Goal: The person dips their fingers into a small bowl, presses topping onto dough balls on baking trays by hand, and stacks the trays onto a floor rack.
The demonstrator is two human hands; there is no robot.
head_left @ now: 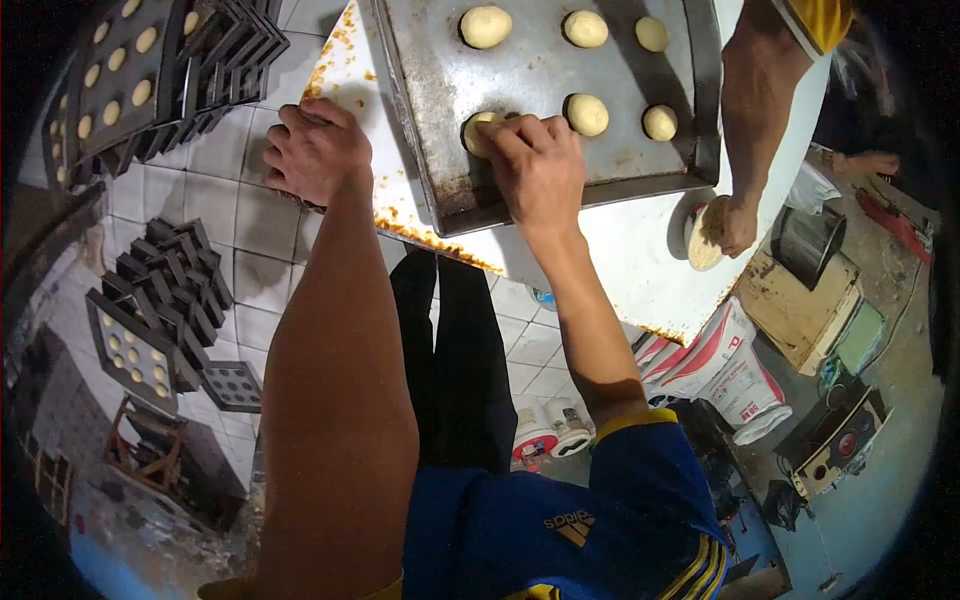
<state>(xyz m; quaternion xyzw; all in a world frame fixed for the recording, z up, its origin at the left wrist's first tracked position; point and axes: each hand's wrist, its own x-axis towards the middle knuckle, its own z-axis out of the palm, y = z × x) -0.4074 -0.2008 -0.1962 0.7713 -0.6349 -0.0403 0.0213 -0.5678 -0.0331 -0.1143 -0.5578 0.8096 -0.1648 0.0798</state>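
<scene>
My right hand (540, 165) has its fingers bent and pressed onto a pale round dough ball (480, 134) near the front left corner of a dark metal baking tray (540, 70). Its fingertips partly hide that ball. Several more dough balls sit apart in two rows on the tray, such as a front middle dough ball (587, 115) and a back left dough ball (486, 27). My left hand (322, 150) is curled over the corner of the white table (355, 85), beside the tray's left side; part of its grip is hidden.
At right, a co-worker's hand (738, 228) reaches into a round container of crumbly material (706, 235). Trays of dough balls (118, 75) are stacked at upper left, with another stack (135, 350) on the tiled floor. A printed sack (725, 370) and white buckets (550, 425) stand below the table.
</scene>
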